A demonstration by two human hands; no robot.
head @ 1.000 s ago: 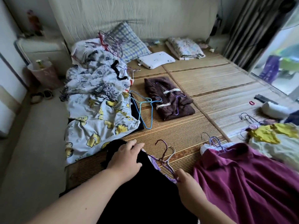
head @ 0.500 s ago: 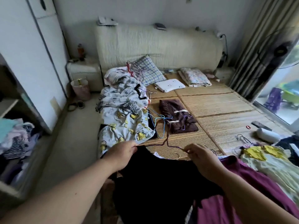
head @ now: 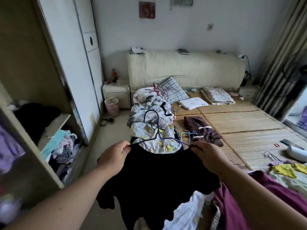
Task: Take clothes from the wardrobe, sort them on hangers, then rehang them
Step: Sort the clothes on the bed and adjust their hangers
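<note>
Left hand (head: 114, 153) and right hand (head: 207, 155): each grip is clamped, thumb and fingers pinching a shoulder of the black top (head: 157, 180) where it sits over the hanger (head: 157, 130) ends. The top is held in the air between the hands, above the foot of the bed (head: 240, 127), body hanging down, hook sticking up and tilted left. The step looks like seating the top on the hanger. To do it well, keep both shoulders level, tug each seam out to the wire tips so the neckline centres under the hook, then free one hand for the hook before turning to the wardrobe (head: 33, 63) at left. Risk is that the fabric slides off one end if either pinch lets go early. Versus half a second ago: the top has come up off the bed, the hands are further apart and higher, the hook now stands clear, and the view has swung up so more of the wardrobe shows.
</note>
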